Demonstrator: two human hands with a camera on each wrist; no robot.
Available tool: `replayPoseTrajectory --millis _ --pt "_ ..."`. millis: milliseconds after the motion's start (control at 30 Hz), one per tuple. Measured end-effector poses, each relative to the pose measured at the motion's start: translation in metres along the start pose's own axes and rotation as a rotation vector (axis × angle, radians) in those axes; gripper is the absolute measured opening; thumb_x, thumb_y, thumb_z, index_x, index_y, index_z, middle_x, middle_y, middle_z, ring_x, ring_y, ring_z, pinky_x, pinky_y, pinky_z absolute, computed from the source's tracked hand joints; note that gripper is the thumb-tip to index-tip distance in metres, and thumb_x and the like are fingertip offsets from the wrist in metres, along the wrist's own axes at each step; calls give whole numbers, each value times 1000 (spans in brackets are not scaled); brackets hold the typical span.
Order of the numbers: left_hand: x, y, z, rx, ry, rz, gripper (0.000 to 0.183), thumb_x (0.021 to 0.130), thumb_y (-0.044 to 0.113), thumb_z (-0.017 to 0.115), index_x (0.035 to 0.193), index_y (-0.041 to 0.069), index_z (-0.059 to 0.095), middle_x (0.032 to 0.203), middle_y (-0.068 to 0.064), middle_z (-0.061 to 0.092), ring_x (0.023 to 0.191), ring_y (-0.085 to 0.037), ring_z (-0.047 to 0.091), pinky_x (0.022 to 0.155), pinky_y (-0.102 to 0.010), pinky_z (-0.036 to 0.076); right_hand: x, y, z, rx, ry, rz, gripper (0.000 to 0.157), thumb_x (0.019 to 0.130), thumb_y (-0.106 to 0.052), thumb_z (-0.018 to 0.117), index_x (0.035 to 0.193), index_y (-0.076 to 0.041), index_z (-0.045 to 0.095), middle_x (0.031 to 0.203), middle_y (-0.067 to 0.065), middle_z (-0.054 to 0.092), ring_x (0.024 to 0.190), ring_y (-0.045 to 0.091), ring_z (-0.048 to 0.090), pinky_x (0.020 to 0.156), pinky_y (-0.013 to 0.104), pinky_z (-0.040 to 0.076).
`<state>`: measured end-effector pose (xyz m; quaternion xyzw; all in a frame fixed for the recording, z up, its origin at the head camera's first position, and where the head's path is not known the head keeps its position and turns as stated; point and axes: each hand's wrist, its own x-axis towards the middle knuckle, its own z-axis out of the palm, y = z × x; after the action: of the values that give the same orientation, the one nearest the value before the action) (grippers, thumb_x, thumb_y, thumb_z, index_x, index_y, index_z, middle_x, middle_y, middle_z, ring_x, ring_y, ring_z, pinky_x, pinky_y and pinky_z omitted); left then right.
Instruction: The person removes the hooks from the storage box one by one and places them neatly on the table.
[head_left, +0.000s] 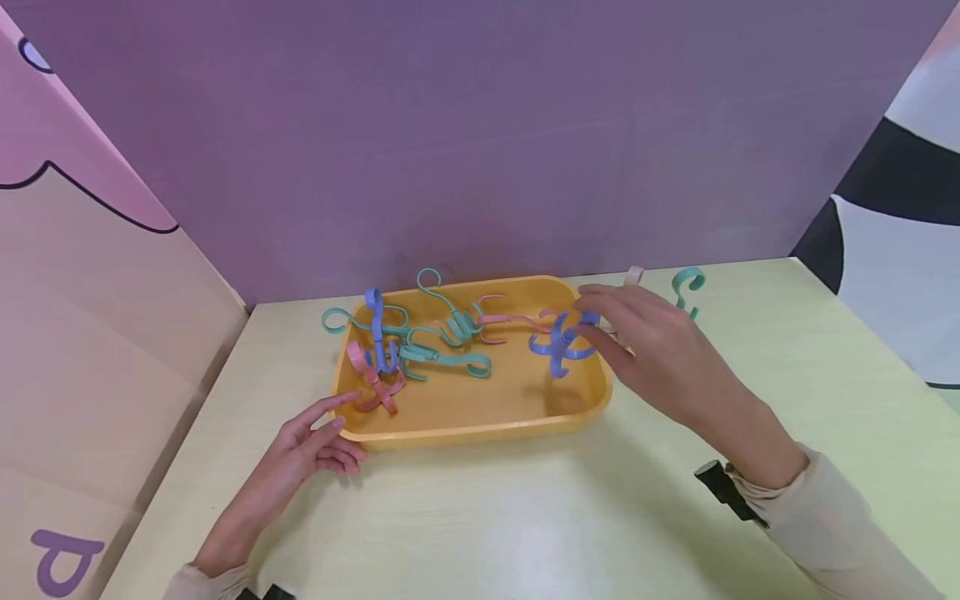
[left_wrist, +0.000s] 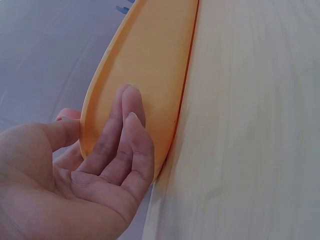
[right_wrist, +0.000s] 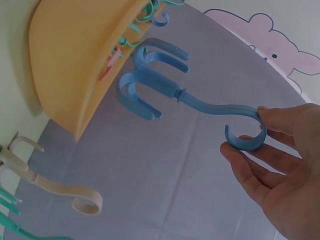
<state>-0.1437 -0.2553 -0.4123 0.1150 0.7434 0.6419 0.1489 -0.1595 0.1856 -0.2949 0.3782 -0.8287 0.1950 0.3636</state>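
blue hook (right_wrist: 167,86) is pinched by the right hand (head_left: 663,354); the left hand (head_left: 303,450) grips the orange tray (head_left: 465,434).

Left panel (head_left: 97,333): single purple character (head_left: 67,543), low down, letter-like, a bar with a loop beneath; which letter, can't tell.
Readable words: none made out.

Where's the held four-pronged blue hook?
In the head view, the right hand pinches the four-pronged blue hook over the right end of the orange tray.
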Motion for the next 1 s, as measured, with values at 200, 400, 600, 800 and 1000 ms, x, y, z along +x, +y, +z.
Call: replayPoseTrajectory --millis 200,400,600,800,1000 --pt "0 -1 0 -2 -4 1 51 108 29 45 152 6 34 96 -21 73 83 -32 72 76 -39 59 -2 5 -18 -18 70 36 38 102 -37 57 111 -2 68 117 11 70 105 30 67 89 38 53" --pt "-1 -1 0 -6 -5 3 51 108 29 45 152 5 33 96 -20 74 82 -31 72 76 -38 59 -4 16 -39 -59 94 115 32 99 -31 65 112 -3 70 114 11 71 105 30 67 100 11 41" --pt "0 -1 -1 -4 -9 13 51 108 28 45 151 5 34 96 -21 73 82 -31 72 76 -39 59 -7 32 -60 -118 125 192 39 79 5 79 116 -1 70 115 15 71 101 35 66 103 9 35" --pt "0 0 0 1 -8 12 51 108 29 45 152 5 34 96 -20 74 82 -31 72 75 -39 59 -10 46 -76 -182 201 252 35 81 7 76 115 1 70 112 17 71 89 36 63 93 3 31" --pt "0 0 -1 -5 -8 9 51 108 29 45 152 6 34 96 -20 74 82 -29 72 75 -38 59 -12 58 -86 -227 240 330 29 86 6 72 114 3 69 111 22 70 88 39 60 92 1 28"
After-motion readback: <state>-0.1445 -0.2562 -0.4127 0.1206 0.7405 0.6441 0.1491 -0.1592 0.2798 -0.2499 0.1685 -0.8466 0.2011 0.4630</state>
